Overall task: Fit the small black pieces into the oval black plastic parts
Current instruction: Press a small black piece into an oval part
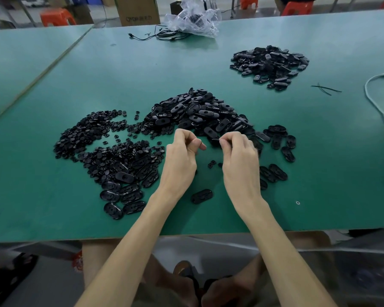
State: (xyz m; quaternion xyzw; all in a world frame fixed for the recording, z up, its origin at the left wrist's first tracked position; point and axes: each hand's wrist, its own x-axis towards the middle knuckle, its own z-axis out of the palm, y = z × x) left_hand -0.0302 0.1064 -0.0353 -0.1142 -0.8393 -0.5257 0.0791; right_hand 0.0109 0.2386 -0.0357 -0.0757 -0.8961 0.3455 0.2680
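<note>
The flat green table [53, 207] carries a big heap of oval black plastic parts [197, 111] in the middle. Left of this heap, and touching it, lies a wide spread of small round black pieces [93, 134]. Behind the heap to the right is a second, smaller pile of oval parts [269, 65]. Far behind the heap lie a crumpled clear plastic bag [193, 21] and thin black cables [160, 36]. Well to the right of the heap lies a white cable [377, 103].
</note>
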